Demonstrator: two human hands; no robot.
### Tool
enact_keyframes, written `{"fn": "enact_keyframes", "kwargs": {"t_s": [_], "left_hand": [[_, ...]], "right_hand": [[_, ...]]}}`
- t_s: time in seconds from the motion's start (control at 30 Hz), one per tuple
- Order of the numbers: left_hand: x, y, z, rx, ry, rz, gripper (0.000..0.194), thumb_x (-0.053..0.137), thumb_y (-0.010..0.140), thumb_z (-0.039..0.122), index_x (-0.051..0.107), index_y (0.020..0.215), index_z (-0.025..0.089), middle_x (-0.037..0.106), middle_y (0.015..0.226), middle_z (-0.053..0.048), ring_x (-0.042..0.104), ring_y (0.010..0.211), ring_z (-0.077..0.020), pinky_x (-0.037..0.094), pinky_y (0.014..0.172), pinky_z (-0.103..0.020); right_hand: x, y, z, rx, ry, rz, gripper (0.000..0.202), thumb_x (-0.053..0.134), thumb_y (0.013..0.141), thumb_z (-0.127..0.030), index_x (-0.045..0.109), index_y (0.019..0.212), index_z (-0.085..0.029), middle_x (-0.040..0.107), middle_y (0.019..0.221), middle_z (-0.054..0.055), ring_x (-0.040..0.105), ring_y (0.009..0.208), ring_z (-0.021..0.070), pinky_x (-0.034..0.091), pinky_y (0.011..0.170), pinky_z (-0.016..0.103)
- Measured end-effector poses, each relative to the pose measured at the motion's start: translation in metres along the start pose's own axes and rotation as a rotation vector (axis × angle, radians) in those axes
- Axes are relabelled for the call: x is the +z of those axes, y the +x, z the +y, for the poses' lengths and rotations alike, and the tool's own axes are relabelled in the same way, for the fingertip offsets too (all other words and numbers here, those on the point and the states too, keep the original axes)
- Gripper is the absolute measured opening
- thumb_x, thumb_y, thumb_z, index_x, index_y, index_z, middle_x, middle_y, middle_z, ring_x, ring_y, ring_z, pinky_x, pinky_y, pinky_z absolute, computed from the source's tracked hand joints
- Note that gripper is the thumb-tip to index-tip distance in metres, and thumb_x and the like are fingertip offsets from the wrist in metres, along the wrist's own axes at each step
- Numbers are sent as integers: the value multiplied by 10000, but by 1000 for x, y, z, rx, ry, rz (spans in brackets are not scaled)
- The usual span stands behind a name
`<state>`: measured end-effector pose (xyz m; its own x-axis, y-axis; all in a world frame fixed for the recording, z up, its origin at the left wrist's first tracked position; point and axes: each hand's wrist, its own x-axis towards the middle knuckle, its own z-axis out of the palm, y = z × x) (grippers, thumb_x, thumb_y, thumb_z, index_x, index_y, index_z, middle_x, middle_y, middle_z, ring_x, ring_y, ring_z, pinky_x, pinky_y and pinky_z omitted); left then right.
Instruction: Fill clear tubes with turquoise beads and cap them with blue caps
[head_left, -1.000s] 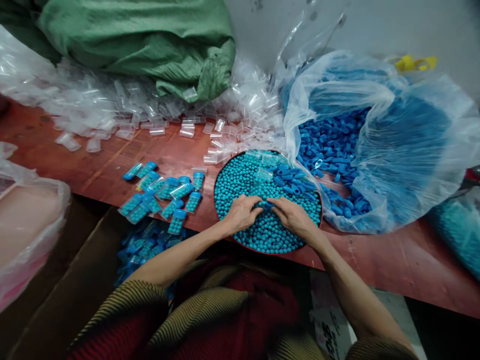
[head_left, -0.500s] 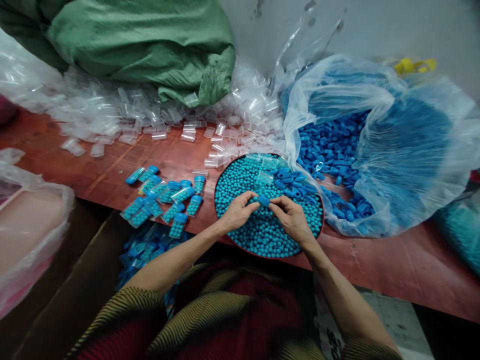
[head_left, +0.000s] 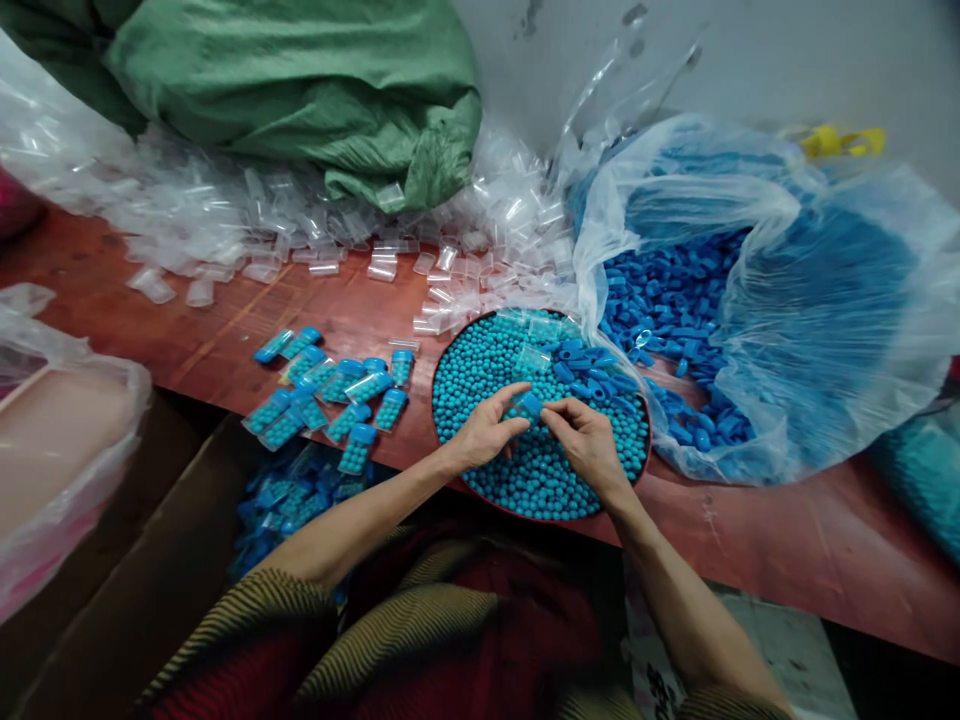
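Over a round tray (head_left: 649,440) full of turquoise beads (head_left: 517,480), my right hand (head_left: 589,445) pinches a small clear container with a blue cap (head_left: 530,405) between thumb and fingertips. My left hand (head_left: 484,430) is at the container's other end, thumb and index finger spread apart around it. Loose blue caps (head_left: 592,368) and an open clear tube (head_left: 532,358) lie on the beads just beyond my hands. Left of the tray, several capped containers filled with beads (head_left: 356,450) rest on the red table (head_left: 202,350).
Clear empty tubes (head_left: 300,215) are heaped along the back, under a green sack (head_left: 300,90). A translucent bag (head_left: 817,300) spills blue caps at right. More filled containers (head_left: 285,510) lie below the table edge. A plastic-lined box (head_left: 67,440) stands at left.
My left thumb and index finger have parted from their pinch at the container. My right hand still holds its capped end. The whole view has shifted slightly.
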<state>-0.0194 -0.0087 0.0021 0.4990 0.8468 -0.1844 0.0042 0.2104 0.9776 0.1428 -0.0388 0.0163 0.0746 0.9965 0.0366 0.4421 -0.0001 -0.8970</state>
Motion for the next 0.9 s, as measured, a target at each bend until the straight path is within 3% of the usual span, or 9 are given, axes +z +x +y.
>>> {"fn": "enact_keyframes", "kwargs": {"t_s": [0.2,0.43,0.57,0.63,0.77,0.83,0.9], "left_hand": [[6,-6,3,-33,-40,58,615,542,754,199,422,1356,178,532,720,25,456,462,-57,385,373,-165],[12,-10,5,-6,2,100,352,524,773,203,549,1123,176,526,704,42,424,432,-30,344,369,-139],[8,-10,6,-26,-28,47,354,528,785,234,503,1136,189,527,737,41,502,461,-55,407,402,-163],[4,-10,8,-44,-24,-30,358,544,784,245,484,1133,192,529,746,40,534,490,-69,446,440,-185],[2,-13,9,-65,37,-94,358,532,810,266,449,1152,198,548,758,33,496,475,-64,410,437,-186],[5,-15,8,-14,65,-63,418,525,820,256,424,1221,200,592,830,6,527,538,-80,453,512,-218],[9,-17,7,99,89,16,492,524,822,244,395,1296,203,620,1018,-46,601,740,-128,510,701,-286]], "right_hand": [[-4,-7,-4,-71,-94,-24,193,566,811,-355,717,832,-237,690,706,8,601,619,168,468,620,290],[-10,-6,10,-167,-69,-141,177,579,809,-321,728,862,-242,702,721,2,618,628,157,490,643,288],[-25,1,11,-99,112,-310,214,651,761,-317,714,947,-232,711,902,22,648,764,166,517,674,288],[-31,5,9,-1,248,-355,245,684,738,-320,705,965,-228,699,941,27,642,715,146,526,628,278],[-27,7,7,122,426,-189,495,703,726,-330,598,1195,-211,701,850,20,608,569,117,544,596,306],[-19,3,5,68,332,-123,506,657,772,-352,561,1248,-207,717,903,49,647,655,153,561,665,352],[-11,-4,3,-61,132,-105,409,576,837,-365,588,1217,-213,706,1036,87,672,859,206,548,808,407]]}}
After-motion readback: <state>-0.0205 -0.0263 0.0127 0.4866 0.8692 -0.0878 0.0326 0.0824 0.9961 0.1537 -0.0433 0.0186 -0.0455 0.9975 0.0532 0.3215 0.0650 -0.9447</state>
